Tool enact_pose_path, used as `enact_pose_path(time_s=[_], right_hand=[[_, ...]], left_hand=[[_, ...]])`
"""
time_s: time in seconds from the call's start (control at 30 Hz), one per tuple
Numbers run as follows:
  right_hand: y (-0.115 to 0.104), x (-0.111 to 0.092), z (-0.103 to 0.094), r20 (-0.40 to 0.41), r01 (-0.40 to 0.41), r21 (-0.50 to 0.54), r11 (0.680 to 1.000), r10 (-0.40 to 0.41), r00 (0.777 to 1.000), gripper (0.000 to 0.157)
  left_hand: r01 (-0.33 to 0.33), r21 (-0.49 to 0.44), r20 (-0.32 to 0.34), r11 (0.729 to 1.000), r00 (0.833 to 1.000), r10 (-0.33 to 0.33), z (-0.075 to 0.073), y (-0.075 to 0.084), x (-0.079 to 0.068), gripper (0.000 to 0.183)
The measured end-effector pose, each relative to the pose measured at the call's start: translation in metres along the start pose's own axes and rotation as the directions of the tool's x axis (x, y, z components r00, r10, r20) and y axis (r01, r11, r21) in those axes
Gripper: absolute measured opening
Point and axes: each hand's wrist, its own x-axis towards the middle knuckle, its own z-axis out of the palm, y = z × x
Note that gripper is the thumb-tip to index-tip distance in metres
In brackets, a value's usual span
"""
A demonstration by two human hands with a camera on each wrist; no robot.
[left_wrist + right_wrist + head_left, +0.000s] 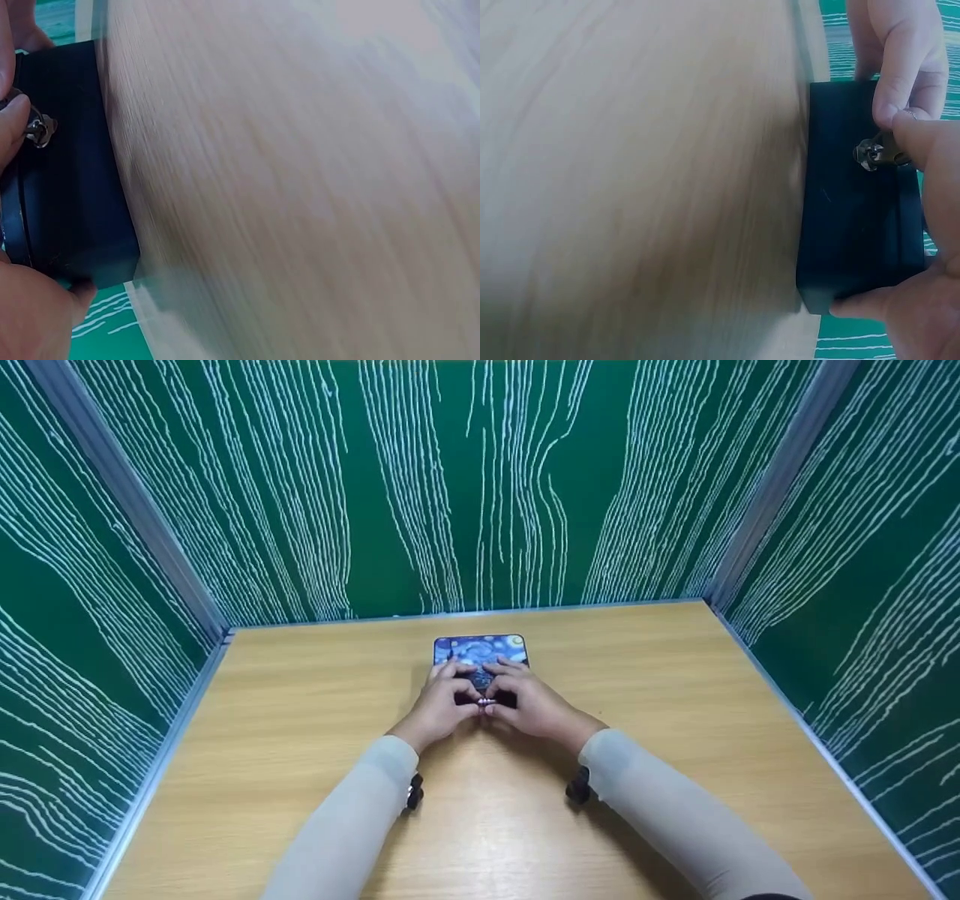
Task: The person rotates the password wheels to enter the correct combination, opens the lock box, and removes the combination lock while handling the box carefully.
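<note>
Apparently midway: lid down, handling of the front fitting under way. Cannot tell whether fastening or loosening, nor the amount remaining. Reaches in from the near side with pale sleeves (337,825) slanting inward, left and right, over a wooden table (491,840), dark wrist-worn devices (415,793) at the cuffs' inner sides. Bends both wrists toward the middle. With left hand (442,703), pinches a small metal piece (892,156) between curled thumb and forefinger; with right hand (538,705), pinches likewise from the other side, fingertips close together. Rests other fingers farther forward, about the lid and sides. Just beyond the pinch, a metal fitting (867,154) on the near face of a black box (847,217), set on the table toward the far edge, centred between both hands. On top, a blue-patterned lid (480,648), seemingly closed. Farthest, a green wall (382,547) with wavy white lines.
</note>
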Motion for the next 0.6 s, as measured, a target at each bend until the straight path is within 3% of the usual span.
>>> enact_pose_path(time_s=[0.23,0.6], right_hand=[[-0.0007,0.0012,-0.0006,0.005,-0.03,-0.003,1.0,0.03,1.0,0.019],[-0.0011,-0.0019,0.0001,0.006,-0.048,0.008,0.999,0.048,0.999,0.012]], left_hand=[[0.016,0.009,0.01,1.0,1.0,-0.016,-0.0032,0.0027,0.0014,0.009],[0.035,-0.011,0.015,0.999,0.999,-0.035,0.0002,0.0031,0.0006,0.011]])
